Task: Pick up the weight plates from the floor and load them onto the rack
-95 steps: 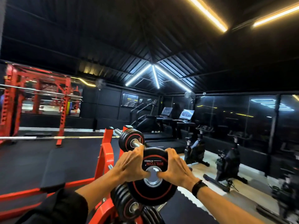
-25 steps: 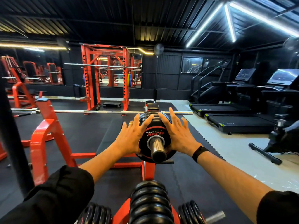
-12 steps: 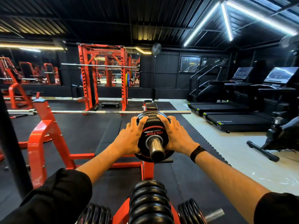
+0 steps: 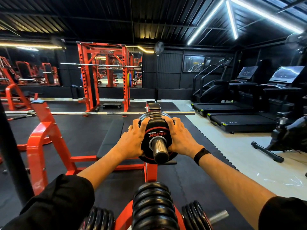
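Note:
A black weight plate (image 4: 156, 130) with a red ring and "HILTON FITNESS" lettering sits on a steel peg (image 4: 160, 151) of the red rack (image 4: 150, 171), against other plates behind it. My left hand (image 4: 132, 138) grips its left side, fingers curled over the rim. My right hand (image 4: 177, 136) grips its right side the same way. Lower pegs carry more black plates: a stack at the centre (image 4: 153, 206), one at the left (image 4: 99, 219) and one at the right (image 4: 195, 216).
A red bench press frame (image 4: 39, 141) with a barbell (image 4: 99, 113) and black bench pad (image 4: 111, 138) stands ahead on the left. A red power rack (image 4: 103, 77) is by the far wall. Treadmills (image 4: 240, 122) and an exercise bike (image 4: 285, 136) line the right.
The plate went from being carried toward the rack to sitting on the peg. My fingers, spread flat on its face a second ago, have curled round its rim, and the plate sits further along the peg.

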The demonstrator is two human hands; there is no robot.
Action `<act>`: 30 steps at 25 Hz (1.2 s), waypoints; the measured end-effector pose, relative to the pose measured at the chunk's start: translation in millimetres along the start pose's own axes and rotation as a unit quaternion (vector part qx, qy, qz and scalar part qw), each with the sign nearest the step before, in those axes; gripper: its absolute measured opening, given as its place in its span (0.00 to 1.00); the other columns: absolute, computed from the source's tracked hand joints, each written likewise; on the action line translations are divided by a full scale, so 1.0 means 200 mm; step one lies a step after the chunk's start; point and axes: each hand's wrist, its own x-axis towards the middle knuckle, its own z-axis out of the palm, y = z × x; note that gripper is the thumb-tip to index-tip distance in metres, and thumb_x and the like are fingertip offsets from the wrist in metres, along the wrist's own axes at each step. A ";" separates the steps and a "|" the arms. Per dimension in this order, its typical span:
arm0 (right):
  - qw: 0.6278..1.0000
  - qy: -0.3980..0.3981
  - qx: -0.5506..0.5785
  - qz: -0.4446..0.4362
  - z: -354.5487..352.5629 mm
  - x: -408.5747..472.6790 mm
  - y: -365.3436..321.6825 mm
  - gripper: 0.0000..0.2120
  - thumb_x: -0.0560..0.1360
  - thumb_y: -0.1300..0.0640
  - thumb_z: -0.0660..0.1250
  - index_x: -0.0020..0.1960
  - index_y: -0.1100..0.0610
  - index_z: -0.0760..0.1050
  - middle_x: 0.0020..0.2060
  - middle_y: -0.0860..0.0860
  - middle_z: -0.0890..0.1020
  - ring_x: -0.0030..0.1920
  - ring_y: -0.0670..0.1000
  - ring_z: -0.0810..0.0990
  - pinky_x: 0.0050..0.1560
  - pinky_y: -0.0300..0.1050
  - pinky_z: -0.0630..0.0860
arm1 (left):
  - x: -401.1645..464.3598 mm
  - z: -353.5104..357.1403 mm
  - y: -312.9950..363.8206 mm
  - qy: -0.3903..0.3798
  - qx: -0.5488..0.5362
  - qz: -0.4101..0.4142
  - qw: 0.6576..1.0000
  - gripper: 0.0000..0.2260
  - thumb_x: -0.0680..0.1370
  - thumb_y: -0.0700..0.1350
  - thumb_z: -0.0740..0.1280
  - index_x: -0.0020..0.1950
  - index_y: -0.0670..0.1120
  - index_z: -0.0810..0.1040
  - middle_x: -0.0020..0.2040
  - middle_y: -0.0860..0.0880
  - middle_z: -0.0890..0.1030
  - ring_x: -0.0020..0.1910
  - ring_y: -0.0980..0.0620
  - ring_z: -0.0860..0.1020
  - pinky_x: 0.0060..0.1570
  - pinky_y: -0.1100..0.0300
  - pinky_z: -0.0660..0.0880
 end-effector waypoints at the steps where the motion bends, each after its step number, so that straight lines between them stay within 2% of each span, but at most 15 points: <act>1: 1.000 0.000 0.000 0.001 0.00 0.00 0.00 0.52 0.61 0.50 0.78 0.72 0.41 0.46 0.64 0.55 0.62 0.62 0.61 0.69 0.57 0.63 0.75 | 0.00 0.00 0.00 0.000 -0.001 -0.001 1.000 0.53 0.64 0.49 0.79 0.76 0.55 0.43 0.68 0.45 0.57 0.62 0.40 0.71 0.52 0.44 0.80; 13: 1.000 0.006 0.002 0.002 0.01 0.00 0.00 0.52 0.61 0.50 0.78 0.73 0.42 0.47 0.64 0.55 0.61 0.62 0.61 0.69 0.58 0.63 0.75 | -0.01 0.01 0.00 -0.003 -0.001 -0.009 1.000 0.52 0.64 0.48 0.78 0.75 0.54 0.44 0.67 0.44 0.58 0.62 0.40 0.71 0.52 0.42 0.79; 24: 1.000 0.020 0.009 0.000 0.01 0.00 -0.01 0.50 0.63 0.50 0.78 0.74 0.44 0.49 0.64 0.55 0.61 0.61 0.61 0.69 0.56 0.62 0.76 | -0.01 0.00 0.01 0.009 -0.021 -0.001 1.000 0.44 0.70 0.52 0.73 0.75 0.54 0.45 0.68 0.43 0.58 0.63 0.40 0.71 0.53 0.44 0.79; 30: 0.999 0.026 0.020 0.004 0.03 0.00 -0.01 0.49 0.63 0.50 0.77 0.74 0.44 0.49 0.63 0.55 0.62 0.62 0.61 0.69 0.56 0.61 0.76 | -0.01 0.00 0.01 0.009 -0.017 -0.007 1.000 0.44 0.70 0.50 0.73 0.76 0.53 0.46 0.68 0.43 0.58 0.63 0.40 0.70 0.53 0.44 0.79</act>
